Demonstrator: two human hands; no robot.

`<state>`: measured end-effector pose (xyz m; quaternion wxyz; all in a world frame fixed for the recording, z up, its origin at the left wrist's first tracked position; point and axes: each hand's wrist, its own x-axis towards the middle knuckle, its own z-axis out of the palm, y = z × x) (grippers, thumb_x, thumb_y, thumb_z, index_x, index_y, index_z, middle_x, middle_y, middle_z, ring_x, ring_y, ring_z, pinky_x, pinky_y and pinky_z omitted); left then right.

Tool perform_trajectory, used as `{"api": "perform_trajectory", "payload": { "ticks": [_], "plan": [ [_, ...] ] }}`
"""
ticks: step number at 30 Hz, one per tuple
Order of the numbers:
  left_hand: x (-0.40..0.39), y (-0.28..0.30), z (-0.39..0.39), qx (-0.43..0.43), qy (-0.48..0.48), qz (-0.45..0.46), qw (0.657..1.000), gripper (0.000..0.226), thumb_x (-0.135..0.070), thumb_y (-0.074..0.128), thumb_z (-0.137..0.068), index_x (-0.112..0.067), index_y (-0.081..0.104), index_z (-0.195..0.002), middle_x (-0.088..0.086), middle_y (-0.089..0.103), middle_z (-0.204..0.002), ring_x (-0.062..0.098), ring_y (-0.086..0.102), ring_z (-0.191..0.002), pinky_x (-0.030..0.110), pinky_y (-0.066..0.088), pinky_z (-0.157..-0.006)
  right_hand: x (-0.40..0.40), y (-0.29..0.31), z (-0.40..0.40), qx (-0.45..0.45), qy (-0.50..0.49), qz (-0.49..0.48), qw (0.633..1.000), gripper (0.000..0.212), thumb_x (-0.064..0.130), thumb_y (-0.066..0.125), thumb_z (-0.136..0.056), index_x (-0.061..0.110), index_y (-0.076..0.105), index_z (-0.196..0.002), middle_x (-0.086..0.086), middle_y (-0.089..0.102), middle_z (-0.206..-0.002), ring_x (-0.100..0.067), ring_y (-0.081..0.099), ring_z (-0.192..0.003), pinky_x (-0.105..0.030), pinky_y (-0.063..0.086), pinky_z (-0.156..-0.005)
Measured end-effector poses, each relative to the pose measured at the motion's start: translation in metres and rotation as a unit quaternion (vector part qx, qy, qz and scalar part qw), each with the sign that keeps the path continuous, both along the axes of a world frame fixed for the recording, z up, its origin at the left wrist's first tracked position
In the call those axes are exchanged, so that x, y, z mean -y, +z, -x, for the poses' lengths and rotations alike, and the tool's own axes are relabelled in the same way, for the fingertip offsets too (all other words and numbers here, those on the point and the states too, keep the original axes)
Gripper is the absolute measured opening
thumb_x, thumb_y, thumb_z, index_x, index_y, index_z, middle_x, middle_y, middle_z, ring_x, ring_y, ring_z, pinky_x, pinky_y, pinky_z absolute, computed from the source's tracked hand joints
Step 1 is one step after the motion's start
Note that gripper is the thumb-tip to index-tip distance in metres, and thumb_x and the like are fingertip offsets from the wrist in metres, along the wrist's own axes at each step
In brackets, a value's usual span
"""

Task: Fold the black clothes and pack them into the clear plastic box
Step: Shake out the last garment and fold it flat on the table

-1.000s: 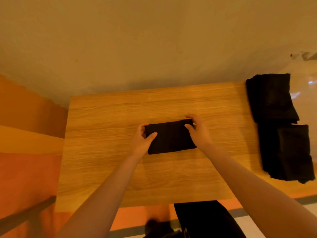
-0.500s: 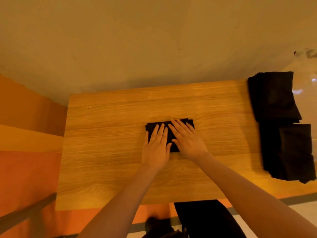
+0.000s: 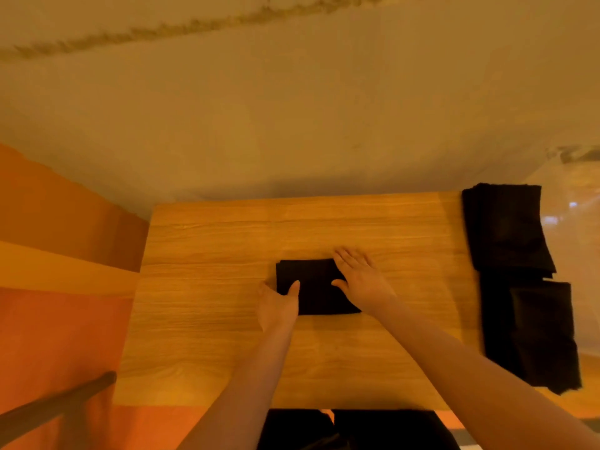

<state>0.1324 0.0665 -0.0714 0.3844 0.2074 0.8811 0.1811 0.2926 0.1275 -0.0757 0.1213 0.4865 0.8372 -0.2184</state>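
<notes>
A small folded black cloth (image 3: 313, 287) lies in the middle of the wooden table (image 3: 211, 319). My left hand (image 3: 277, 306) holds its left edge, thumb on top and fingers tucked at the side. My right hand (image 3: 362, 280) lies flat with straight fingers over the cloth's right edge, thumb on the fabric. At the table's right end sit two stacks of folded black clothes, a far stack (image 3: 505, 228) and a near stack (image 3: 535, 332), against the clear plastic box (image 3: 571, 196). Whether they lie inside the box cannot be told.
A plain wall rises right behind the table's far edge. Orange floor lies to the left, with a dark rod (image 3: 58, 405) low on that side. My dark trousers (image 3: 357, 430) show below the near edge.
Both hands were pressed flat on top of the cloth. They have since slid apart: the left now holds the left edge, and the right rests over the right edge. The camera has moved closer.
</notes>
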Motion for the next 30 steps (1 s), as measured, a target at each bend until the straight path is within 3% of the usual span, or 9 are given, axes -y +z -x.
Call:
{"api": "perform_trajectory", "payload": {
  "ticks": [5, 8, 11, 17, 21, 22, 24, 26, 30],
  "plan": [
    [-0.02, 0.007, 0.003, 0.104, 0.02, 0.029, 0.994, 0.06, -0.042, 0.067, -0.081, -0.01, 0.049, -0.129, 0.009, 0.056, -0.127, 0.026, 0.053, -0.116, 0.033, 0.046, -0.09, 0.002, -0.005, -0.002, -0.055, -0.07, -0.027, 0.996, 0.054, 0.037, 0.043, -0.096, 0.02, 0.029, -0.144, 0.001, 0.033, -0.145, -0.018, 0.028, -0.134, -0.034, 0.022, -0.11],
    [-0.024, 0.014, 0.008, 0.144, -0.037, -0.028, 0.988, 0.049, -0.034, 0.067, -0.082, -0.015, 0.054, -0.126, 0.005, 0.059, -0.122, 0.021, 0.057, -0.109, 0.029, 0.047, -0.086, 0.007, -0.002, -0.004, -0.058, -0.126, -0.003, 0.99, 0.053, 0.039, 0.048, -0.093, 0.021, 0.034, -0.141, 0.001, 0.038, -0.141, -0.018, 0.031, -0.133, -0.034, 0.023, -0.109],
    [-0.025, 0.032, 0.009, 0.192, -0.128, -0.093, 0.968, 0.04, -0.027, 0.064, -0.086, -0.017, 0.053, -0.123, 0.001, 0.06, -0.118, 0.013, 0.058, -0.099, 0.027, 0.047, -0.083, 0.008, 0.011, -0.01, -0.068, -0.167, 0.032, 0.983, 0.067, 0.043, 0.06, -0.085, 0.022, 0.031, -0.142, 0.0, 0.035, -0.145, -0.019, 0.028, -0.135, -0.038, 0.02, -0.112],
    [-0.038, 0.089, -0.003, 0.2, -0.365, -0.139, 0.899, 0.026, -0.023, 0.065, -0.085, -0.022, 0.056, -0.109, -0.01, 0.06, -0.102, 0.008, 0.058, -0.096, 0.02, 0.045, -0.076, 0.0, 0.078, -0.021, -0.338, -0.238, 0.132, 0.901, 0.097, 0.021, 0.079, -0.071, 0.027, 0.018, -0.147, 0.007, 0.022, -0.152, -0.007, 0.017, -0.139, -0.021, 0.018, -0.107],
    [-0.059, 0.14, -0.022, 0.232, -0.425, -0.164, 0.86, 0.014, -0.013, 0.066, -0.083, -0.023, 0.057, -0.087, -0.007, 0.063, -0.084, 0.008, 0.061, -0.077, 0.015, 0.046, -0.063, -0.007, 0.116, -0.037, -0.418, -0.232, 0.243, 0.844, 0.107, 0.015, 0.081, -0.067, 0.028, 0.011, -0.147, 0.014, 0.039, -0.135, -0.002, 0.033, -0.128, -0.022, 0.028, -0.104],
    [-0.065, 0.152, -0.026, 0.249, -0.422, -0.172, 0.854, 0.016, -0.012, 0.066, -0.084, -0.025, 0.057, -0.086, -0.005, 0.064, -0.083, 0.009, 0.063, -0.074, 0.018, 0.048, -0.062, -0.007, 0.125, -0.043, -0.427, -0.239, 0.262, 0.831, 0.101, 0.018, 0.082, -0.065, 0.028, 0.021, -0.145, 0.013, 0.047, -0.128, -0.006, 0.043, -0.123, -0.025, 0.037, -0.101],
    [-0.074, 0.17, -0.036, 0.277, -0.405, -0.192, 0.85, 0.018, -0.01, 0.066, -0.084, -0.025, 0.059, -0.091, 0.0, 0.066, -0.086, 0.016, 0.066, -0.076, 0.026, 0.053, -0.064, -0.009, 0.14, -0.056, -0.44, -0.259, 0.265, 0.818, 0.063, 0.016, 0.08, -0.066, 0.027, 0.051, -0.12, 0.01, 0.06, -0.107, -0.01, 0.059, -0.104, -0.024, 0.05, -0.086],
    [-0.083, 0.185, -0.049, 0.288, -0.38, -0.213, 0.853, 0.022, -0.01, 0.066, -0.083, -0.024, 0.061, -0.098, 0.003, 0.068, -0.092, 0.02, 0.067, -0.083, 0.031, 0.055, -0.07, -0.012, 0.156, -0.075, -0.433, -0.269, 0.231, 0.829, 0.032, 0.009, 0.075, -0.075, 0.026, 0.059, -0.096, 0.008, 0.064, -0.093, -0.006, 0.064, -0.087, -0.017, 0.052, -0.073],
    [-0.099, 0.209, -0.092, 0.313, -0.331, -0.251, 0.854, 0.024, -0.007, 0.067, -0.081, -0.025, 0.065, -0.096, -0.002, 0.071, -0.093, 0.014, 0.068, -0.086, 0.028, 0.056, -0.074, -0.016, 0.178, -0.129, -0.436, -0.262, 0.181, 0.842, 0.019, 0.011, 0.071, -0.078, 0.022, 0.063, -0.091, 0.009, 0.066, -0.087, 0.001, 0.065, -0.079, -0.014, 0.049, -0.067]
  ]
}}
